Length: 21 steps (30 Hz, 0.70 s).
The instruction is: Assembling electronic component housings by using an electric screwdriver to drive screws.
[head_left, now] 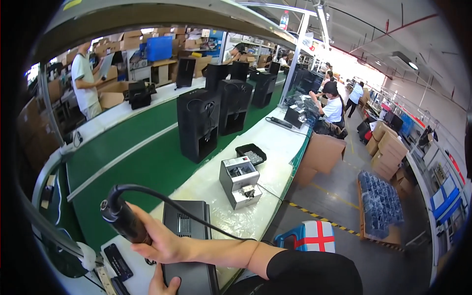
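While the dark case [192, 274] lies at seven o'clock on the table [139, 276], work on it looks to be under way, though with the tool's tip out of sight, what's fastened and what's left can't be told. Up at eight o'clock, the right hand [164, 241] is wrapped firmly around a black corded tool [123, 222], and down at seven the left hand [158, 286] touches the case's left edge, its spread impossible to judge, cropped by the lower rim.
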Each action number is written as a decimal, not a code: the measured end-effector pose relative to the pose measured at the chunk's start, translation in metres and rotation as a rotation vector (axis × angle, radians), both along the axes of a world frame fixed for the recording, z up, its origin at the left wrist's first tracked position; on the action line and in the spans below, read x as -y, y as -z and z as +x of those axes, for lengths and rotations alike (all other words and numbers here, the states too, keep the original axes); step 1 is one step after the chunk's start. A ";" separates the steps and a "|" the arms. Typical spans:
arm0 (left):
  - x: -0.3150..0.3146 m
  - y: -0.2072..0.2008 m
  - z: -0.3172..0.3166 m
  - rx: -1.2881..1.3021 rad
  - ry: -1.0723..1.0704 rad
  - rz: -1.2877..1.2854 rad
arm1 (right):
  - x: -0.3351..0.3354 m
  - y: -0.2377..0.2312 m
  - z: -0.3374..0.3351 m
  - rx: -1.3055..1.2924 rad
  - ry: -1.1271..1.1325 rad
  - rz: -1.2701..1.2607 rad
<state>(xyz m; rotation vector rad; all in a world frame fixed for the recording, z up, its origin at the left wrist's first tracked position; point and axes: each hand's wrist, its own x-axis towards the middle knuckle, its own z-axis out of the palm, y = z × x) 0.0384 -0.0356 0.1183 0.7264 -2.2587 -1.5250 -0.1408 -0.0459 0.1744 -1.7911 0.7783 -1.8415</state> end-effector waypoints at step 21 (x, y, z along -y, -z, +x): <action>0.106 -0.075 0.022 -0.747 0.071 0.467 | -0.149 0.029 -0.207 0.397 1.176 -0.302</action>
